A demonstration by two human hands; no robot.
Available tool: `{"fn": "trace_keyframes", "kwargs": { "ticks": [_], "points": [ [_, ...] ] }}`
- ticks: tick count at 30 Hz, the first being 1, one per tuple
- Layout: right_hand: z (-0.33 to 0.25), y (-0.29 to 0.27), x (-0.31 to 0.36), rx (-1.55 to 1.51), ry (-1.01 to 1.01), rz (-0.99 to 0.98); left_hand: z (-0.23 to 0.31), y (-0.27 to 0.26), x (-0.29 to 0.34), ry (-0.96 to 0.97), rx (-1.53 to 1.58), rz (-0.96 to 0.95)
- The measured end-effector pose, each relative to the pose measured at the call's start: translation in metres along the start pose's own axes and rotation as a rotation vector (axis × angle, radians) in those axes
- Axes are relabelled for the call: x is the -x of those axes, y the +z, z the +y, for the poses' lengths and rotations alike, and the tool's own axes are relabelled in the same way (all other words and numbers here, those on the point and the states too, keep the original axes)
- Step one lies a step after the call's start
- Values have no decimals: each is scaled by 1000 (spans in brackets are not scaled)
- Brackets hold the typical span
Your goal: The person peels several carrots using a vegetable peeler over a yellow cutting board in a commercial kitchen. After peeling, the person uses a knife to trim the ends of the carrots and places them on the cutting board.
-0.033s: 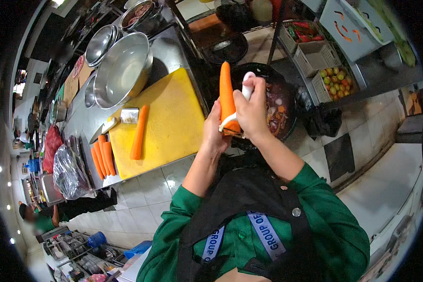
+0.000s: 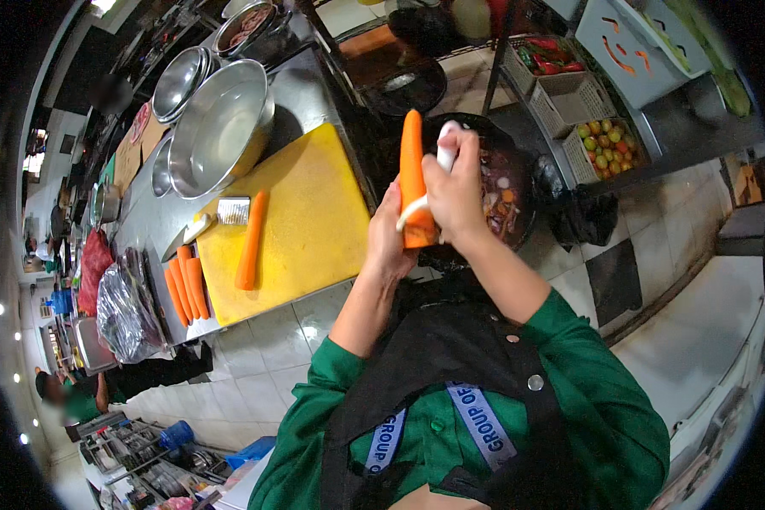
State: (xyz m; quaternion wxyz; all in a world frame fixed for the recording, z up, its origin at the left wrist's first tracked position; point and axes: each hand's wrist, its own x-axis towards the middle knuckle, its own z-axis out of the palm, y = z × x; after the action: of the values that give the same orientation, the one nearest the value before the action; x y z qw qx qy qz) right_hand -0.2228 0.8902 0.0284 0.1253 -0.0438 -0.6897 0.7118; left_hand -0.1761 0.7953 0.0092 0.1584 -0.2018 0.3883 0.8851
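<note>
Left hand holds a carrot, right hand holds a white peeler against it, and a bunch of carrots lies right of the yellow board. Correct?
Not quite: in the head view, the bunch of carrots lies left of the yellow board. The left hand holds a carrot, the right hand a white peeler against it.

A black apron (image 2: 450, 340) overlaps a green shirt (image 2: 608, 399); silvery snaps (image 2: 535, 383) mark the apron's right side, lettered lavender straps (image 2: 482, 425) its neckline.
</note>
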Motion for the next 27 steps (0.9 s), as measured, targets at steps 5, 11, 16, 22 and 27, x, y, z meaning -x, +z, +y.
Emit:
{"fn": "trace_keyframes", "kwargs": {
  "ticks": [5, 11, 16, 22, 27],
  "points": [
    [35, -31, -129, 51, -17, 176, 2, -3, 25, -73, -162, -158],
    [160, -126, -128, 40, 246, 417, 40, -67, 27, 291, -377, 70],
    [245, -176, -56, 366, 426, 465, 85, -168, 68, 447, -1412, 708],
    [234, -148, -41, 412, 504, 300, 97, -236, 78, 524, -1883, 1140],
    [216, -134, -50, 307, 479, 370, 130, -274, 85, 509, -1588, 987]
  ]
}}
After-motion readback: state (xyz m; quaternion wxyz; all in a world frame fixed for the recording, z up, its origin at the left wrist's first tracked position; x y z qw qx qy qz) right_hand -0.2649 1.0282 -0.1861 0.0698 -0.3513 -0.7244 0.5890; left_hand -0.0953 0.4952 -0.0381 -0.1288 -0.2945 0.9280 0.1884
